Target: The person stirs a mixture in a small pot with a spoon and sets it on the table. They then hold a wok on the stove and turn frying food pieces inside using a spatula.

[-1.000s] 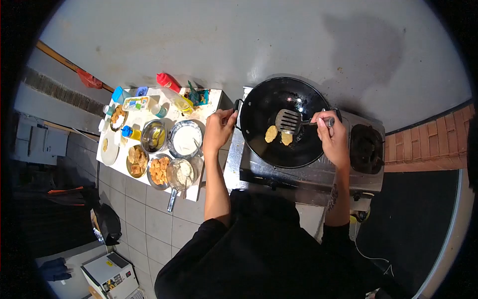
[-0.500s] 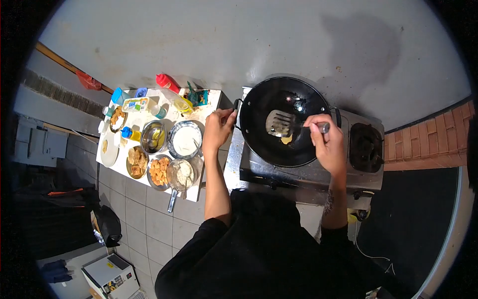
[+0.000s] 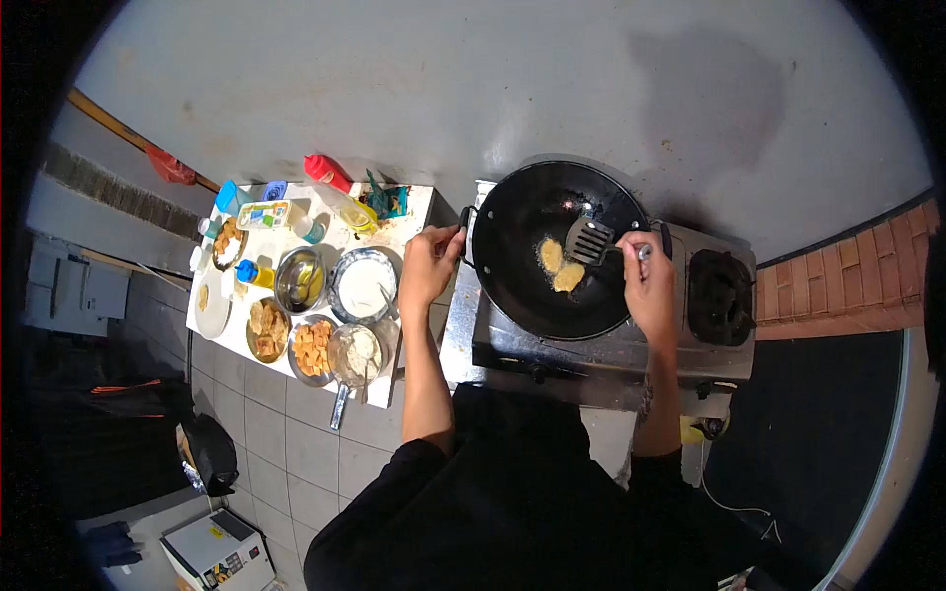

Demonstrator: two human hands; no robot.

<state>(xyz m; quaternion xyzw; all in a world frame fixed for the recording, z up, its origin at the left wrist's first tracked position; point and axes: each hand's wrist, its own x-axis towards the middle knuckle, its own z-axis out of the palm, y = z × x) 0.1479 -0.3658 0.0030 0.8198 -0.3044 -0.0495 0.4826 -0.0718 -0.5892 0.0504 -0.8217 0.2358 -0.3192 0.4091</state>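
A black wok (image 3: 522, 295) sits on the steel gas stove (image 3: 591, 364). Two golden battered pieces lie in it side by side, one piece (image 3: 550, 255) slightly above the other piece (image 3: 568, 277). My left hand (image 3: 432, 258) is closed on the wok's left handle (image 3: 466, 236). My right hand (image 3: 645, 281) grips the handle of a slotted spatula (image 3: 589, 241), whose metal blade is inside the wok, just right of the two pieces.
On the left, a white table (image 3: 419, 212) holds a bowl of white powder (image 3: 365, 288), a bowl of cut pieces (image 3: 312, 349), a pan of batter (image 3: 355, 355) and a red bottle (image 3: 327, 173). An unused burner (image 3: 721, 298) is at the right.
The spatula blade first moved left over one piece, then back to the right. The left piece has shifted right and now lies against the other. My left hand has stayed on the handle.
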